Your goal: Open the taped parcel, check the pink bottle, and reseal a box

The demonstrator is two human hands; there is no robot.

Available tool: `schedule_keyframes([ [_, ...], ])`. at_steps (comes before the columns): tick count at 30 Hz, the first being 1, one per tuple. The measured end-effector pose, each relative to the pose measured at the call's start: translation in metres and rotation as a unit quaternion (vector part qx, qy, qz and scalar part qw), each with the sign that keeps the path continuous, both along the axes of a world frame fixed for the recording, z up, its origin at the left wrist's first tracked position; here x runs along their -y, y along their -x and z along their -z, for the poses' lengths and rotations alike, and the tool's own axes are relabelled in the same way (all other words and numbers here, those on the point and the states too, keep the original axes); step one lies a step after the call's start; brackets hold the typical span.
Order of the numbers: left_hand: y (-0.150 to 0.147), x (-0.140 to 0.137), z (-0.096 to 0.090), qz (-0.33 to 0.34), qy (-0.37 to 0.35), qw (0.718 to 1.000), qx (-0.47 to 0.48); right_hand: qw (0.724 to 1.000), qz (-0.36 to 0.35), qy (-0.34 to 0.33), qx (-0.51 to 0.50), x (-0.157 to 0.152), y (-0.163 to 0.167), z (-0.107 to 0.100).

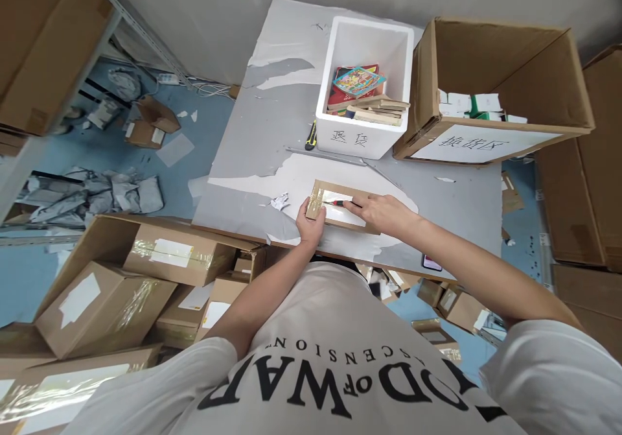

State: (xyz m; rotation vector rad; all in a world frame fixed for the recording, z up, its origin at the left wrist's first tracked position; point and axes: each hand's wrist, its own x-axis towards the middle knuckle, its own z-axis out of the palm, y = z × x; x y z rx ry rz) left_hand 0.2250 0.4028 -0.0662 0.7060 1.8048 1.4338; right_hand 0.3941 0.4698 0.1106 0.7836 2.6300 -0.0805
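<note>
table, grey, white sheet peeling | centre: flat taped cardboard parcel | 12 o'clock: white foam box | 2 o'clock: open carton | 11 o'clock: utility knife

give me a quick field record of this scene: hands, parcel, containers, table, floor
left hand: grips the left end of the flat cardboard parcel
right hand: holds a small cutter, tip on the parcel's white label
foam box: white, open, holds books, handwriting on front
cardboard box: open, right of foam box, small white packs inside
table: grey, torn white covering, a yellow-black knife lies beside the foam box
floor: taped cartons at left, grey bags
</note>
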Motion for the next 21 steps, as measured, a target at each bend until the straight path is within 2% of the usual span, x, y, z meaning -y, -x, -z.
schedule_keyframes([
  [12, -0.008, 0.007, -0.011, 0.011, 0.024, 0.999, -0.034, 0.999, 0.016, -0.006, 0.042, 0.016, -0.045, -0.005],
  [17, -0.009, 0.008, -0.016, 0.013, 0.035, 0.999, -0.036, 0.996, 0.037, -0.017, 0.082, 0.030, -0.076, -0.008],
  [21, -0.011, 0.011, -0.018, 0.020, 0.047, 0.997, -0.055, 0.996, 0.051, -0.018, 0.076, 0.045, -0.105, -0.008],
])
